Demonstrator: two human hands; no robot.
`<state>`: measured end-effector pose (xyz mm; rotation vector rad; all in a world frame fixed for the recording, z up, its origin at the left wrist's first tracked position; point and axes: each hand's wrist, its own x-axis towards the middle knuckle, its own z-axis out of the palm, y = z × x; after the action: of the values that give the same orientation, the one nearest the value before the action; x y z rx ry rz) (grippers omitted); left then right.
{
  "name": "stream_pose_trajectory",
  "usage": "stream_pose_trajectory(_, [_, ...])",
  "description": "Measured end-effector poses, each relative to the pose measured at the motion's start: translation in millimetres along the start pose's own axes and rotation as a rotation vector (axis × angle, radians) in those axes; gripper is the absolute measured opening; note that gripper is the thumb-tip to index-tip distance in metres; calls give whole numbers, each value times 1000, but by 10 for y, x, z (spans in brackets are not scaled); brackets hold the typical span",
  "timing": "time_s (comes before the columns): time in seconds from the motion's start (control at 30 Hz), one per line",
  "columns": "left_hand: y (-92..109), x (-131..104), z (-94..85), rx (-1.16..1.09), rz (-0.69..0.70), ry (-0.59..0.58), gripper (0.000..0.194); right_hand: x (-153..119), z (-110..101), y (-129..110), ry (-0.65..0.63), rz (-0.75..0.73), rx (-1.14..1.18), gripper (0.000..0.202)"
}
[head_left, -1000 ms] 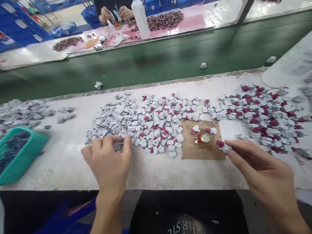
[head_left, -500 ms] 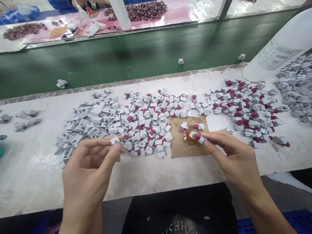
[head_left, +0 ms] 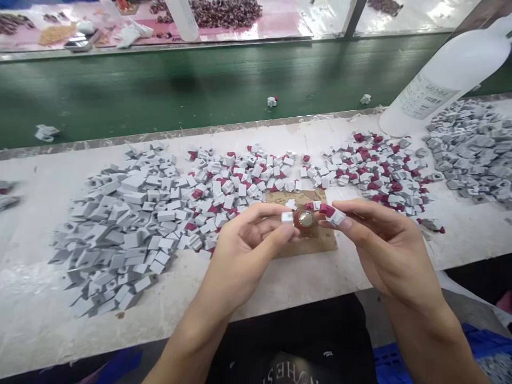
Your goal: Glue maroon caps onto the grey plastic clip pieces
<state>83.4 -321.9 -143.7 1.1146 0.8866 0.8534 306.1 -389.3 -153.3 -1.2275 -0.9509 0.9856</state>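
Between thumb and forefinger, my left hand [head_left: 256, 240] pinches a small light-grey plastic block [head_left: 287, 217]. A grey-and-maroon plastic piece [head_left: 332, 214] is pinched in my right hand [head_left: 384, 240], its maroon end facing left. The two pieces are apart, with a short gap between them. Beneath and between the hands lies a brown cardboard square [head_left: 308, 248], bearing a round red-rimmed cap [head_left: 306, 219] with a wet, shiny look. A couple of grey and maroon pieces rest on the cardboard behind the cap.
Plain grey blocks [head_left: 124, 234] are heaped at the left, mixed grey-and-maroon pieces [head_left: 240, 176] in the middle and at right. A large white bottle [head_left: 440, 85] leans at the back right near another grey heap [head_left: 476, 149]. Beyond runs a green conveyor belt [head_left: 160, 90].
My left hand has moved right with its grey block, from beside the heap to the cardboard. My right hand has lifted its piece slightly away from the cap. The view has shifted right.
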Motion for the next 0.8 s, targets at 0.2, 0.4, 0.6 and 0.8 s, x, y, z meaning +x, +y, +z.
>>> stream_pose_trajectory(0.2, [24, 154, 197, -102, 34, -119, 14, 65, 48, -44, -50, 41, 101, 13])
stream_pose_trajectory(0.4, [-4, 178, 181, -101, 29, -122, 13, 62, 27, -6, -68, 25, 71, 16])
stream_pose_trajectory(0.6, [37, 198, 180, -37, 52, -136, 15, 127, 88, -131, -126, -22, -16, 25])
stream_pose_trajectory(0.8, [311, 158, 20, 93, 37, -131, 13, 324, 162, -322, -300, 36, -15, 13])
